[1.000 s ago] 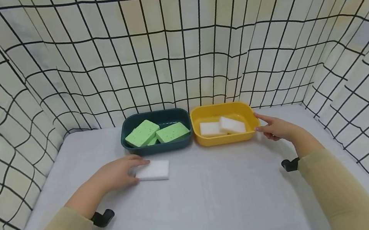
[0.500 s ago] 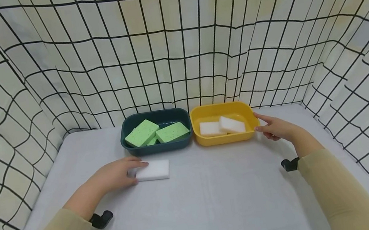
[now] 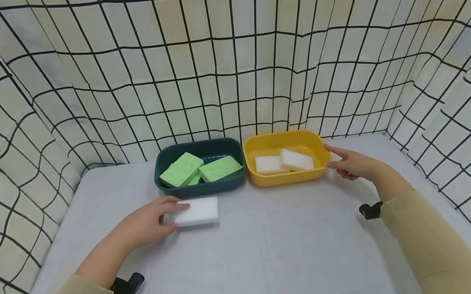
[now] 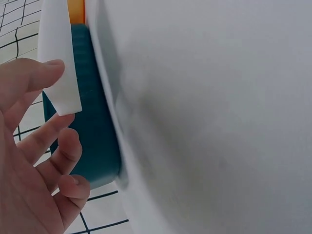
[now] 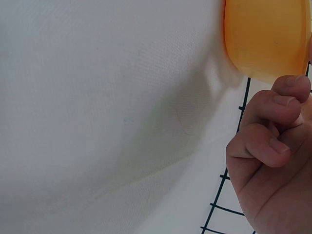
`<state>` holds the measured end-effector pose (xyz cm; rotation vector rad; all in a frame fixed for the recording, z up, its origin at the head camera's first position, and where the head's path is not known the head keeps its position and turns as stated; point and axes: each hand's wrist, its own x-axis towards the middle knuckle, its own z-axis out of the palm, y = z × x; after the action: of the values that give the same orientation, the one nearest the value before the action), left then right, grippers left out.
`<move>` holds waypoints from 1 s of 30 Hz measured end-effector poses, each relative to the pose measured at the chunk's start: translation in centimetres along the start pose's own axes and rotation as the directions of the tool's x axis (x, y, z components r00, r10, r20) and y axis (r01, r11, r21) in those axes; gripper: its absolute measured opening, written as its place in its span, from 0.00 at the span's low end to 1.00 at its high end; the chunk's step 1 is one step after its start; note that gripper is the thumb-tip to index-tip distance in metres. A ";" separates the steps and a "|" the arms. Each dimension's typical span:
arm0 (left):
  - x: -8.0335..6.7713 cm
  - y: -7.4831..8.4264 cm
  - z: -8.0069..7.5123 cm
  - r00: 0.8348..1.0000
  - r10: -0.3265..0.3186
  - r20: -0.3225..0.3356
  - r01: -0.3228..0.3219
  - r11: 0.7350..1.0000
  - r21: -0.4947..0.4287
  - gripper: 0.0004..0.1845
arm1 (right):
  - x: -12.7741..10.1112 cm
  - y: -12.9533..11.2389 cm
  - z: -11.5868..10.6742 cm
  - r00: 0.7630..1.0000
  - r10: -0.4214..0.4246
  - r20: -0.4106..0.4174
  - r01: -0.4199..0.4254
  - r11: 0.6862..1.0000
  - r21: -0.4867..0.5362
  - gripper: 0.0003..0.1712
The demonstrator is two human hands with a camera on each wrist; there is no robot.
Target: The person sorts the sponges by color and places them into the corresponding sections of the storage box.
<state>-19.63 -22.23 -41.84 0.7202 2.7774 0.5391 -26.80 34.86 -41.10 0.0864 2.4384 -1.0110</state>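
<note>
My left hand [image 3: 149, 223] pinches a white sponge block [image 3: 199, 211] by its left end, between thumb and index finger. In the left wrist view the sponge [image 4: 61, 58] is raised off the table, overlapping the side of the dark teal bin [image 4: 92, 126], while the other fingers are loosely curled under it. At the right end of the yellow bin [image 3: 286, 178], my right hand [image 3: 356, 166] holds the rim with index finger and thumb. Its remaining fingers are curled in the right wrist view, beside the yellow bin [image 5: 268, 39]. Two white sponges [image 3: 296, 159] lie inside the yellow bin.
Several green sponges [image 3: 182, 170] lie in the dark teal bin [image 3: 205, 188], which stands right beside the yellow one. Both sit at the back of the white-covered table [image 3: 276, 251]. Black grid netting [image 3: 226, 73] over white cloth encloses the back and sides.
The left hand has lifted the white sponge from the table, bringing it slightly toward the dark teal bin. The right hand and both bins stay in place.
</note>
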 end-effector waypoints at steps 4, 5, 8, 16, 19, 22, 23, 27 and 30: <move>0.0 0.6 -0.1 1.000 0.004 -0.022 -0.004 1.000 -0.008 0.26 | 0.1 0.3 -0.1 1.000 0.000 0.003 0.000 1.000 -0.003 0.47; 0.1 0.8 -0.2 1.000 0.006 -0.028 -0.007 1.000 -0.012 0.26 | 0.1 0.3 -0.1 1.000 0.000 0.004 0.000 1.000 -0.007 0.47; 0.2 1.4 -0.3 0.999 0.010 -0.046 -0.011 1.000 -0.026 0.26 | 0.1 0.3 -0.2 1.000 0.007 -0.003 -0.007 1.000 0.000 0.47; 1.0 2.7 -0.3 0.993 0.019 -0.118 -0.020 1.000 -0.011 0.26 | -0.1 -0.1 -0.1 1.000 0.001 -0.005 -0.001 1.000 0.002 0.47; 1.6 3.1 -0.2 0.988 0.035 -0.149 -0.035 0.999 0.002 0.26 | 0.0 0.0 -0.1 1.000 0.004 -0.004 -0.004 1.000 0.008 0.47; 2.3 3.6 -0.1 0.982 0.050 -0.180 -0.049 0.999 0.012 0.26 | 0.0 0.0 -0.1 1.000 0.006 -0.006 -0.006 1.000 0.011 0.47; 2.5 3.8 -0.1 0.981 0.054 -0.186 -0.052 0.999 0.015 0.26 | 0.0 0.1 -0.1 1.000 0.005 -0.006 -0.005 1.000 0.012 0.47; 3.5 4.8 0.1 0.975 0.064 -0.213 -0.061 0.998 0.022 0.26 | -0.1 -0.1 -0.1 1.000 0.005 -0.009 -0.005 1.000 0.011 0.46; 4.4 5.5 0.3 0.972 0.068 -0.223 -0.065 0.998 0.020 0.26 | -0.1 -0.1 -0.1 1.000 0.004 -0.008 -0.004 1.000 0.004 0.46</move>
<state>-21.00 -15.52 -40.40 0.8039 2.9740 0.6544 -26.80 34.83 -40.93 0.0973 2.4424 -1.0161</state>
